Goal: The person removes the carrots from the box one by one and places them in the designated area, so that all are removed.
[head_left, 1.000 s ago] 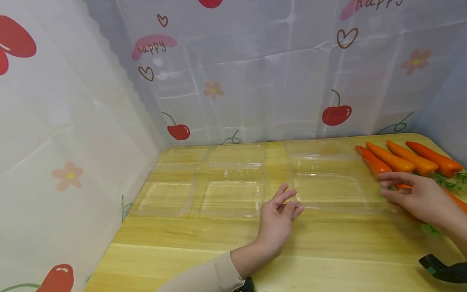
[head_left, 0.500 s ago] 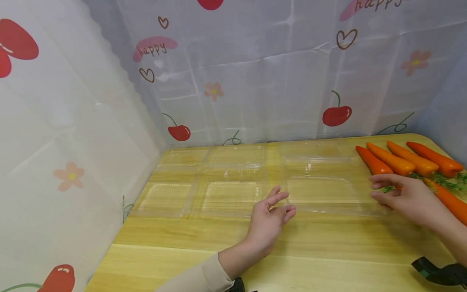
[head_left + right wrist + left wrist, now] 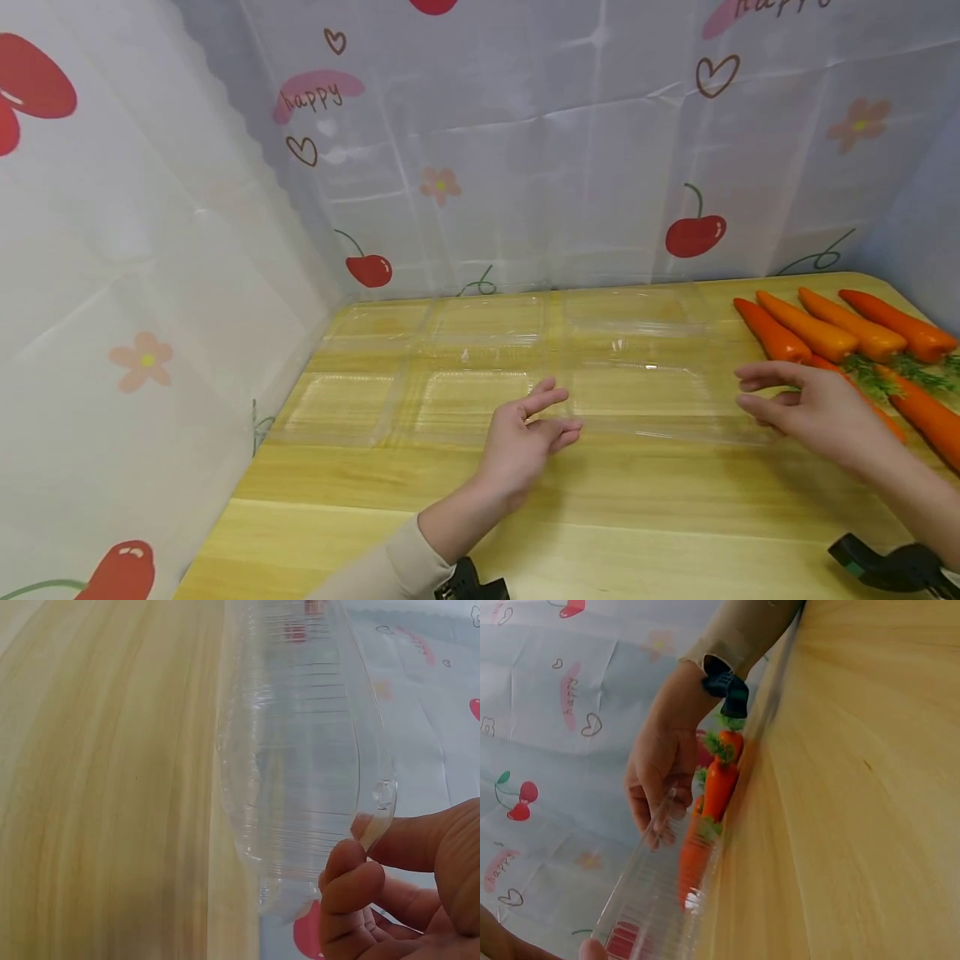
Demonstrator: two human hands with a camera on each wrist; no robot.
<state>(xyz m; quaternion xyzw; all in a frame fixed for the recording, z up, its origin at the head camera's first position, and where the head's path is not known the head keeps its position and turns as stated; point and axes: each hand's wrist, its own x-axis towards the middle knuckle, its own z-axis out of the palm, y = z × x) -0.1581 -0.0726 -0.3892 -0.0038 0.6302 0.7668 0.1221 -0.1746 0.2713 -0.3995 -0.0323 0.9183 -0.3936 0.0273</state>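
Observation:
A clear plastic clamshell box (image 3: 645, 396) lies lid-up on the wooden table, between my two hands. My left hand (image 3: 517, 442) holds its near left corner, thumb and fingers at the rim. My right hand (image 3: 810, 408) is at the opposite corner; in the right wrist view its thumb and index finger pinch the rim of the ribbed box (image 3: 300, 750). Directly to the left, another clear box (image 3: 476, 404) stands open beside a further clear box (image 3: 341, 404), their edges close together. The left wrist view shows only the left hand's thumb tip and part of the hand.
Several orange and red toy carrots (image 3: 862, 329) with green tops lie at the table's right end, one red carrot (image 3: 772, 329) nearest the boxes. Behind stands a patterned curtain (image 3: 540, 167), and another covers the left side (image 3: 187, 275).
Both hands have moved left across the table, and the clear box between them has slid left with them, closer to the middle box. The carrots stay where they were.

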